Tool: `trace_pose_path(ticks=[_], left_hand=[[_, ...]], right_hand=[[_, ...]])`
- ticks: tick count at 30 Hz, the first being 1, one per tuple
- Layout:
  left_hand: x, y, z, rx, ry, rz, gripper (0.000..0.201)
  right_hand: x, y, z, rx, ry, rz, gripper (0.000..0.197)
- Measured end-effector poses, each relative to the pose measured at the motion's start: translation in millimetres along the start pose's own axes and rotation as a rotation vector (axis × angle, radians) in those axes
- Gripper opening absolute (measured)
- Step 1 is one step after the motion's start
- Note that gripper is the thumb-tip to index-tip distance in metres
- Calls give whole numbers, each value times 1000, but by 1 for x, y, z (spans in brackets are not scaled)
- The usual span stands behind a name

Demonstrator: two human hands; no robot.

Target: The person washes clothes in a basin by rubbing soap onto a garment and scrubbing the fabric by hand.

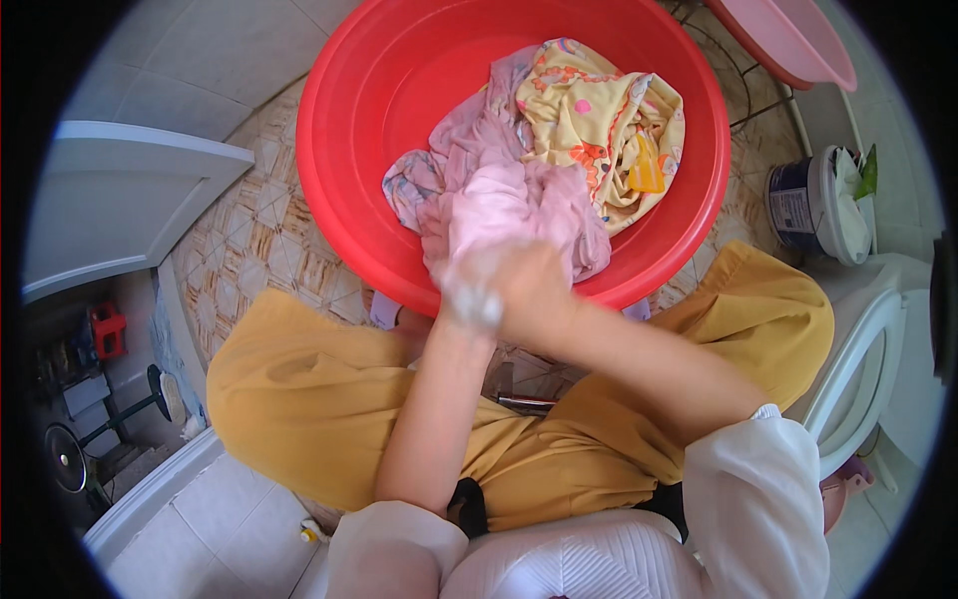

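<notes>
I see a pink cloth (519, 205) bunched at the near edge of the red basin (359, 120), partly lifted over its rim. Both hands are closed on this cloth: the left hand (469, 290) is covered with white soap foam and presses a fold into its fist, and the right hand (534, 285) lies against it, fingers curled around the same bunch. The picture is blurred here, so I cannot tell each finger.

To do the rubbing well, I judge the two fists should stay close together and push the fold against itself over the basin, so foam and water drop inside and not on the yellow trousers (299, 389) just below the rim.

Behind the pink cloth, deeper in the basin, lies a yellow patterned cloth (609, 120). To the right of the basin stands a small bucket (798, 205), and a pink basin (798, 40) is beyond its far right rim.
</notes>
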State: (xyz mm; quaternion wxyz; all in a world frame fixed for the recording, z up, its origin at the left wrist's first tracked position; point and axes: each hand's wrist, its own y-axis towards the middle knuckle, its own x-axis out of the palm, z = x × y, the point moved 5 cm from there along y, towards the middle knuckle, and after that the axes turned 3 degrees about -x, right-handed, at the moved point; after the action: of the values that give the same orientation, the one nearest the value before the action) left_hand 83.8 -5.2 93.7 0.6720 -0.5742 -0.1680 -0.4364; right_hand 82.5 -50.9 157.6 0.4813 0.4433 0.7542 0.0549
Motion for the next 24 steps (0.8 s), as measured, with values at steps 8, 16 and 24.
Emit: trace_pose_path(ticks=[8, 16, 24], left_hand=[[-38, 29, -2, 348, 479, -230, 39], [-40, 33, -9, -17, -113, -502, 38], [2, 0, -9, 106, -61, -46, 29]], right_hand=[[1, 6, -8, 91, 21, -3, 13], [6, 1, -11, 31, -49, 50, 14], [-6, 1, 8, 424, 165, 85, 20]])
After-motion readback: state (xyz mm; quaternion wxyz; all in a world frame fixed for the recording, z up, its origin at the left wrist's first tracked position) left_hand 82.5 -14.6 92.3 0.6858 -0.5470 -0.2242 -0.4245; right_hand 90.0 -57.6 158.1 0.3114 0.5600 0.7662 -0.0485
